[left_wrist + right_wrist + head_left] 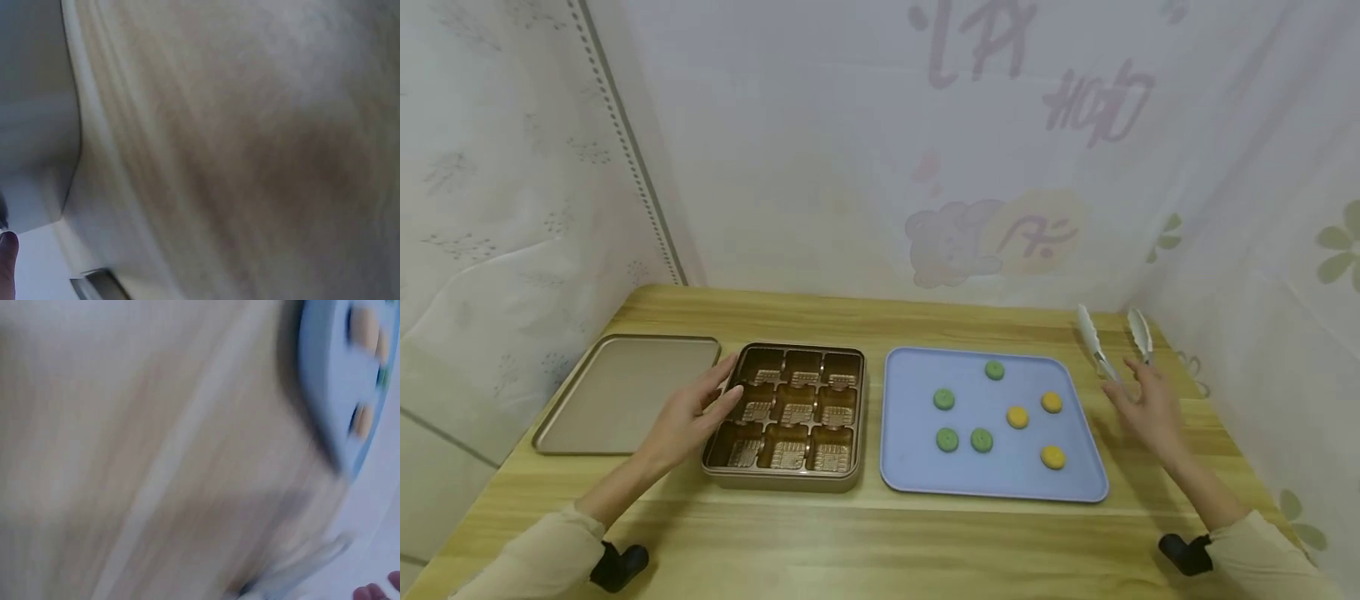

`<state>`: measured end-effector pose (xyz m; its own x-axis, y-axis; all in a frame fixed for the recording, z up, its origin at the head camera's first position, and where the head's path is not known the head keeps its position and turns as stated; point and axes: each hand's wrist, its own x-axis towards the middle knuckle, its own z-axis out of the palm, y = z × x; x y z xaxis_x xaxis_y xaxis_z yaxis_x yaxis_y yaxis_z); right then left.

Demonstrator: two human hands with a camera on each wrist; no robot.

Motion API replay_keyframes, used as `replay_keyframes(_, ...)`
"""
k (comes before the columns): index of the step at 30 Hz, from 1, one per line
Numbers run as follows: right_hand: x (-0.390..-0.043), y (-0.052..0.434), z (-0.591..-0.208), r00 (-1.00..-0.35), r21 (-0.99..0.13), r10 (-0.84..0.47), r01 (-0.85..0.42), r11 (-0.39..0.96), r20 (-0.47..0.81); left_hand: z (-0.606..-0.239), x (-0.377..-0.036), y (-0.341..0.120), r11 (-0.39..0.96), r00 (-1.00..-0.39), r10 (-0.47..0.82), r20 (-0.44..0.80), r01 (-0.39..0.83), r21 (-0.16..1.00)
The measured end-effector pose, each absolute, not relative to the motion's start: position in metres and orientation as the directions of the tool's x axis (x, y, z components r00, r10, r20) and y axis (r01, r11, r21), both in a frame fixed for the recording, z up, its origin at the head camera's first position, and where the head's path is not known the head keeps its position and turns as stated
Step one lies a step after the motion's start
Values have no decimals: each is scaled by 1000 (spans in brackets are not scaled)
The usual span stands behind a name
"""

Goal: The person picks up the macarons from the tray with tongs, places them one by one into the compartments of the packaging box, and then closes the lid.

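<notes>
My left hand (pixel 722 385) lies with relaxed fingers against the left rim of a gold tin (pixel 782 482) divided into several empty compartments; the thumb reaches over the rim. My right hand (pixel 1131 385) hovers open at the handle end of white tongs (pixel 1101 346), which lie on the table at the far right. I cannot tell whether it touches them. Between the hands a light blue tray (pixel 925 454) carries several green cookies (pixel 943 399) and three yellow cookies (pixel 1017 417). Both wrist views are blurred; the right one shows the blue tray (pixel 325 394) edge and the tongs (pixel 300 569).
The tin's flat gold lid (pixel 625 392) lies left of the tin. The wooden table (pixel 865 542) is closed in by a pale printed curtain at the back and on both sides. Bare wood runs along the front edge.
</notes>
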<state>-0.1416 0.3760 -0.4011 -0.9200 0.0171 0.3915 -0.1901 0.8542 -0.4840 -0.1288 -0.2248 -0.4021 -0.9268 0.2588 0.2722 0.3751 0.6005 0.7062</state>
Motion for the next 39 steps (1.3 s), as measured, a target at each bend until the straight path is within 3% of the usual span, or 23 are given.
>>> replay_keyframes(4, -155, 403, -406, -961, -465, 96, -38, 885, 261, -409, -126, -225, 601, -939, 215, 267, 343, 722)
replay_keyframes(11, -164, 423, -416, -981, -441, 174, 119, 890, 87, -418, -125, -223, 595, -938, 175, 299, 343, 727)
replay_keyframes(20, -173, 431, -418, -971, -428, 215, 237, 872, -100, -430, -125, -220, 597, -914, 143, 379, 386, 704)
replay_keyframes(30, -179, 436, -423, -984, -487, 158, 179, 855, -85, -429, -125, -221, 641, -923, 104, 370, 347, 684)
replay_keyframes(39, -151, 447, -416, -986, -510, 17, -70, 857, 164, -430, -127, -218, 638, -911, 106, 398, 369, 676)
